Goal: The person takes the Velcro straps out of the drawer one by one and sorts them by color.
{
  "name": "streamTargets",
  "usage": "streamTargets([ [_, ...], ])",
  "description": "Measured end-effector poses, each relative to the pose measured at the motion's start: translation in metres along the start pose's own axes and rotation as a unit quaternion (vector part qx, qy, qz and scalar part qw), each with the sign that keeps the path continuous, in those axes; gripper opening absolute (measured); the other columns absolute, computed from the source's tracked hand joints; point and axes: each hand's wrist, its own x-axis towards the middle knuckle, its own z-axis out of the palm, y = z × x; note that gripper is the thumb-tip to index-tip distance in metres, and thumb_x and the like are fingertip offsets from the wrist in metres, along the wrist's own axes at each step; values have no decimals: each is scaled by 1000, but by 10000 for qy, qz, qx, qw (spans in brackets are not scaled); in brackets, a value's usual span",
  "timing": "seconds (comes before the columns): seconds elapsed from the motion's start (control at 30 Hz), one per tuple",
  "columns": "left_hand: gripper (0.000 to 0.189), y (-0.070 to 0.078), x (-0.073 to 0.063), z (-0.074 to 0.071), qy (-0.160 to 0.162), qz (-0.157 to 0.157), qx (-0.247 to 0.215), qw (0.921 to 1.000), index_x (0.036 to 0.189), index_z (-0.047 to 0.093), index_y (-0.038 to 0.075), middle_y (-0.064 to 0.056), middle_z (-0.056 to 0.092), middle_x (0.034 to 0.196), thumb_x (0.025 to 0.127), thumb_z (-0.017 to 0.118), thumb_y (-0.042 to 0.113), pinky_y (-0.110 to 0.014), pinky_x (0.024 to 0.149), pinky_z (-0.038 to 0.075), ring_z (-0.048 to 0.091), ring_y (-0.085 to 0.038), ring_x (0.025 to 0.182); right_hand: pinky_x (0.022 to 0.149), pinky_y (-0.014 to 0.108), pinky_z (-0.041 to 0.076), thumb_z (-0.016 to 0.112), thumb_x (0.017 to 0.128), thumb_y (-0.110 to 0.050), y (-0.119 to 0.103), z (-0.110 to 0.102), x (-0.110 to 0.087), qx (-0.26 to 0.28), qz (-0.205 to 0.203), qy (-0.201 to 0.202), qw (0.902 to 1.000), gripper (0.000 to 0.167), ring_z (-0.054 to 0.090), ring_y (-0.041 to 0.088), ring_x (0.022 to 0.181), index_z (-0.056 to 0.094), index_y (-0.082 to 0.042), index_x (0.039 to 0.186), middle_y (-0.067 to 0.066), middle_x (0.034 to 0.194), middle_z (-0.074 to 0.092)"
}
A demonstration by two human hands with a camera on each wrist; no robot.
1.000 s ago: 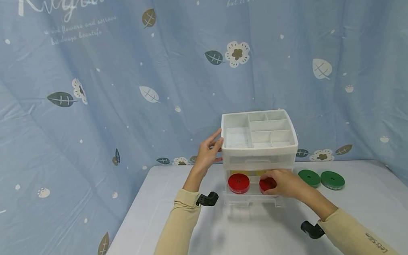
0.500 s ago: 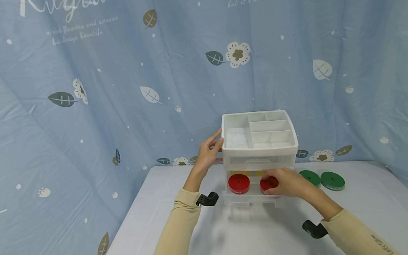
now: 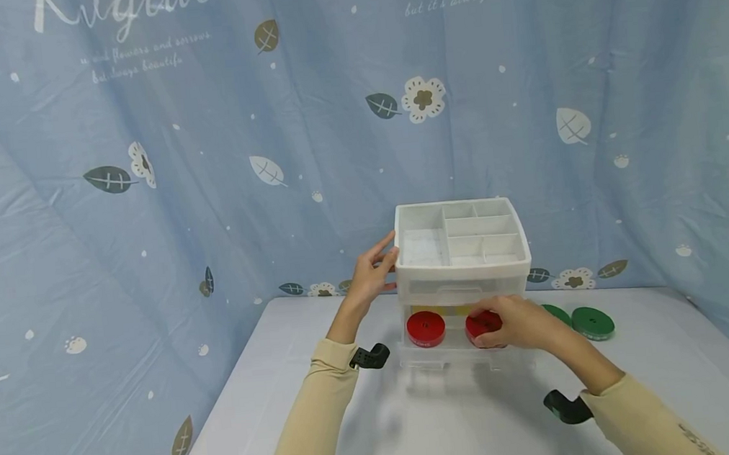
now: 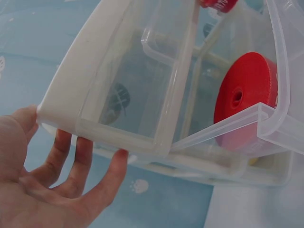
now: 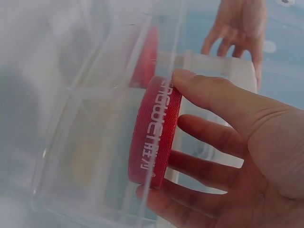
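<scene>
Shifted slightly rightward since the earlier frame: the gripped red roll [image 3: 480, 324] and the right hand [image 3: 522, 322], which now hides more of the nearer green roll [image 3: 559, 314]. Head view: the gripped roll lies within the outline of the pulled-out drawer [image 3: 424, 359], beside the other red roll [image 3: 425, 329]; whether it touches the drawer floor cannot be told. Pale script on the blue curtain [image 3: 325, 79] includes "u will find flowers and sorrows". Left wrist view: fingers of the left hand [image 4: 45, 204] are extended and spread, tips against the side edge of the drawer unit [image 4: 61, 80], probably to steady it. Right wrist view: thumb and fingers pinch the gripped roll across its rim, a hold apparently suited to guiding it; white lettering ends in "ngwei", then two Chinese characters and a registered mark.
</scene>
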Motion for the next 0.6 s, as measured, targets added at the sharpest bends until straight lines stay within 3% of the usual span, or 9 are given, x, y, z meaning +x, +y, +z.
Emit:
streamTargets([
  [0.6,48,0,1,0,-21,-38,-36,10000,147,40,45,-10,57,129,100,53,44,-54,92,57,61,-27,111,76,38,62,81,81,-24,13,-33,-23,61,84,64,9999,43,61,25,98,67,-7,118,10,111,67],
])
